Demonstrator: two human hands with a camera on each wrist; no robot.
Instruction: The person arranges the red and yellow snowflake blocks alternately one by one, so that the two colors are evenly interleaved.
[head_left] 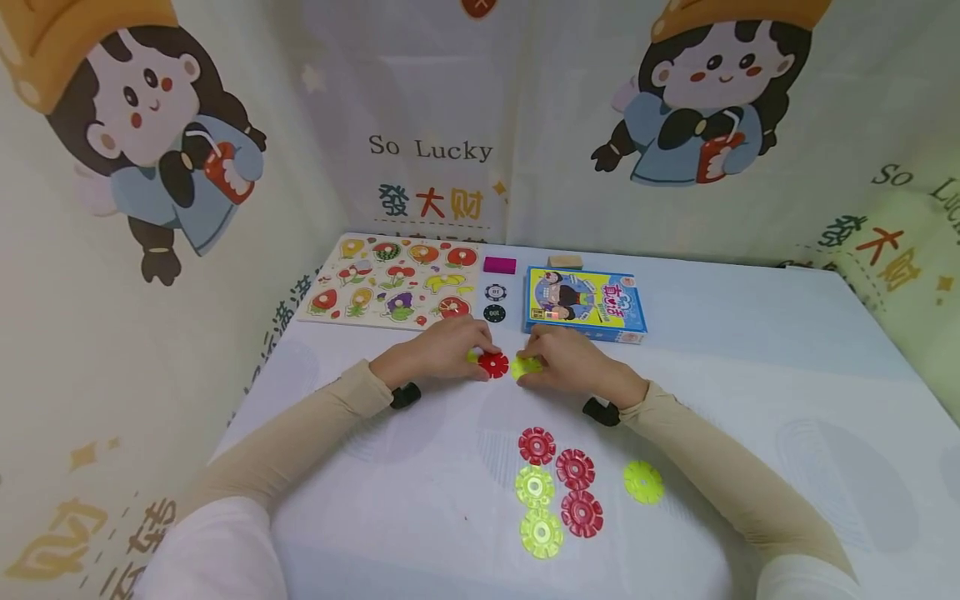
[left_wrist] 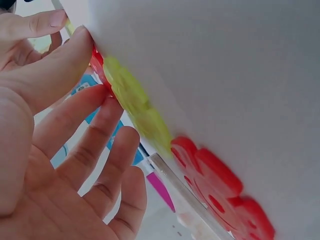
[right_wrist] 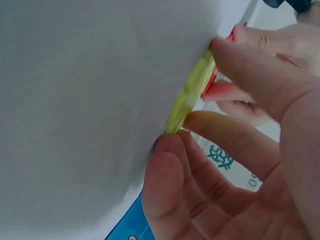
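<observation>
Here's the red disc (head_left: 493, 364), on the person's side of the blue card box (head_left: 585, 304) and a touch left of it, with a yellow disc (head_left: 525, 367) right beside it, just in front of the box's left end! Further left of the box, the left wrist view picks out a second yellow disc (left_wrist: 135, 105) and a second red disc (left_wrist: 212, 185), so it looks like a row of four, part done; whether any are linked, I can't tell. Left hand (head_left: 450, 348): thumb and forefinger close together, pinching the red disc, the other fingers loosely spread. Right hand (head_left: 573, 360): a small gap between thumb and forefinger, filled by the yellow disc, remaining fingers bent near its edge. And there's plenty left, by my reading: nearer the person, in front of the box, lie three red discs (head_left: 575, 469) and two yellow discs (head_left: 535, 487), bunched together, with a lone yellow disc (head_left: 643, 482) apart, out in front of the box's right end. Left of the box sit two round chips (head_left: 494, 313), then the fruit board (head_left: 390, 279); a wooden block (head_left: 565, 262) lies behind it.
</observation>
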